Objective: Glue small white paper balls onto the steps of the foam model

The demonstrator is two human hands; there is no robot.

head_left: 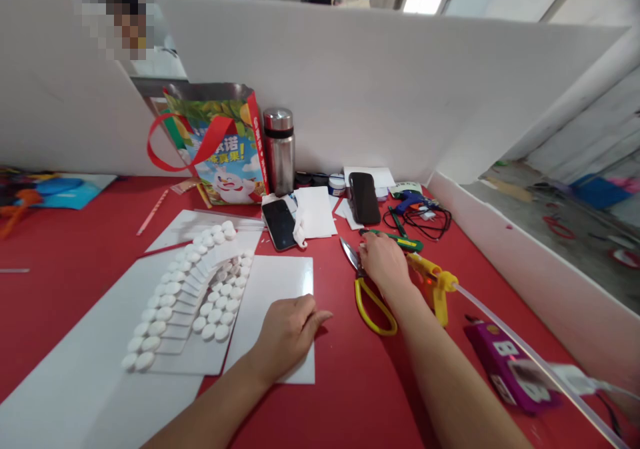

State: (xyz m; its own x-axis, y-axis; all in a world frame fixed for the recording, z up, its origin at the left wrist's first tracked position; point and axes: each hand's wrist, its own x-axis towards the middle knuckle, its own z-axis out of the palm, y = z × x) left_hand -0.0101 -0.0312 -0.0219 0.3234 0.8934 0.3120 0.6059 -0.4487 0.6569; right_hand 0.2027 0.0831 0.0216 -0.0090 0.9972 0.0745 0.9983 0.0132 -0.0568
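Observation:
My right hand (384, 260) has its fingers closed on a green utility knife (407, 242), covering part of its handle; the knife lies flat on the table. Just left of this hand are scissors with yellow handles (376, 312), and on its right stands a yellow glue gun (436, 282) with a clear glue stick in it. My left hand (287, 335) rests closed on a white board (275, 275), thumb sticking out, with nothing visible in it. Left of it, round white pieces (165, 313) form a curved double row along stepped white strips, with more grouped beside them.
A large white sheet (75, 382) lies under the assembly. Behind stand a colourful bag (225, 149) and a steel flask (281, 152). Two phones (280, 223), papers (315, 212) and black cables (427, 221) lie farther back. A purple power strip (505, 369) sits at right. White partitions (375, 89) border the table.

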